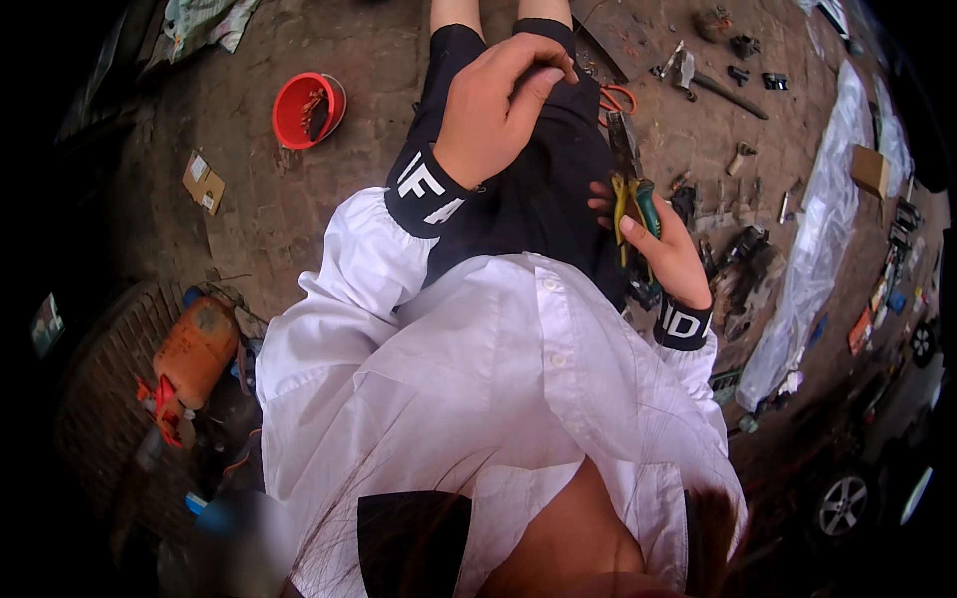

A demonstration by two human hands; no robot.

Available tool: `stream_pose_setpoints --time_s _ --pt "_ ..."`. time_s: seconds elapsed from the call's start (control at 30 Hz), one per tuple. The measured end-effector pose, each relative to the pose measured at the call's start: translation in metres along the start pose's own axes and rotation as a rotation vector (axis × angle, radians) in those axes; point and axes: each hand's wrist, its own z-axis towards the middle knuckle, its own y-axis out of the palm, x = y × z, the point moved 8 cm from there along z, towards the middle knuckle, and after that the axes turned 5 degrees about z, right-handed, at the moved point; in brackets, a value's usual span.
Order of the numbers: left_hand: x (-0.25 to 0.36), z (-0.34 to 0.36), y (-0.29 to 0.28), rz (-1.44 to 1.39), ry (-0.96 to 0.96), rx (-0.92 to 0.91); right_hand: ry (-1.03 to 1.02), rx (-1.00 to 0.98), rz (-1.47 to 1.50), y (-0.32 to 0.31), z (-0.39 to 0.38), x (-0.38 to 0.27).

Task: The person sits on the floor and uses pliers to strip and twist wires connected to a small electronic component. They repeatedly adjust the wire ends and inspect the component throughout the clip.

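My right hand is wrapped round a pair of pliers with green and yellow handles, at the right side of my lap. The dark jaws point away from me. Over my black shorts, farther forward, my left hand is closed, its thumb and forefinger brought together. Whatever those fingers may hold is hidden or too small to name. Just beyond the pliers, orange-handled scissors show beside my leg.
A red bucket with small brown pieces stands front left, near flat cardboard. A hammer and metal parts lie front right. Plastic sheeting runs along the right, by a cardboard box. An orange cylinder is at left.
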Motion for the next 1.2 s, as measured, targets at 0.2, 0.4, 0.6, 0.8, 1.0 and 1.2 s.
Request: stream_pose_setpoints --time_s 0.2,0.4,0.6,0.8,1.0,1.2 --pt "0.004 -0.004 -0.008 0.013 -0.129 0.166 -0.053 0.003 0.028 0.009 -0.004 -0.007" --pt "0.003 -0.018 0.028 -0.092 -0.433 -0.038 -0.147 0.038 0.034 0.024 -0.001 -0.008" --pt "-0.001 -0.026 0.040 -0.134 -0.495 -0.057 -0.176 0.113 -0.119 0.026 0.000 -0.006" --pt "0.003 -0.025 0.044 -0.003 -0.422 -0.026 -0.188 0.187 -0.254 0.026 -0.002 -0.009" --pt "0.003 -0.022 0.053 -0.024 -0.461 -0.082 -0.178 0.238 -0.022 0.023 0.002 0.009" --pt "0.011 -0.019 0.060 -0.013 -0.380 -0.092 -0.078 0.327 0.335 0.022 0.005 0.006"
